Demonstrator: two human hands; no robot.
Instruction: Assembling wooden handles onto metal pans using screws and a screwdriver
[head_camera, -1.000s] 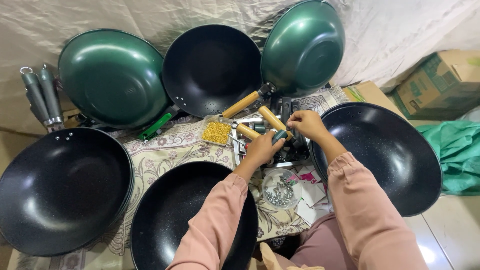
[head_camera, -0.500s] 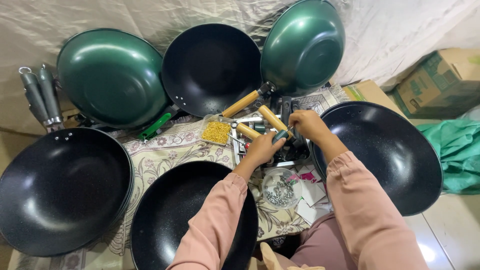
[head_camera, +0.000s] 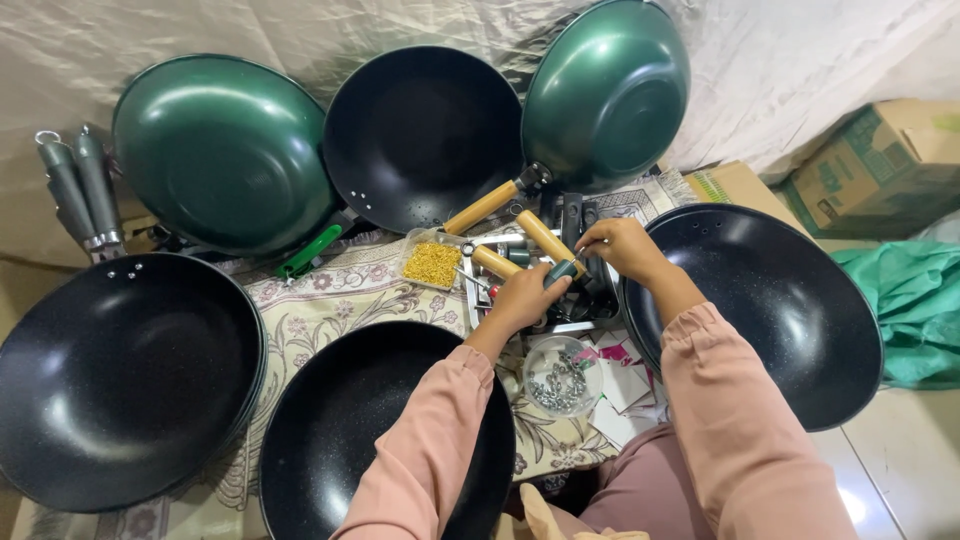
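My left hand (head_camera: 524, 297) grips a green-handled screwdriver (head_camera: 559, 271) and points it toward my right hand (head_camera: 622, 246). My right hand pinches a small part at the screwdriver's tip, over a dark pan handle bracket (head_camera: 585, 290). Two wooden handles (head_camera: 545, 238) lie just behind my hands. A small clear bowl of metal screws (head_camera: 561, 376) sits below my hands. A clear tray of yellow pieces (head_camera: 432, 263) lies to the left. Both arms wear pink sleeves.
Black woks lie at the left (head_camera: 120, 375), front (head_camera: 370, 430), back (head_camera: 425, 135) and right (head_camera: 765, 305). Two green woks (head_camera: 225, 150) (head_camera: 610, 90) lean on the draped wall. Grey handles (head_camera: 75, 190) stand far left. A cardboard box (head_camera: 880, 165) and green cloth (head_camera: 915, 310) are right.
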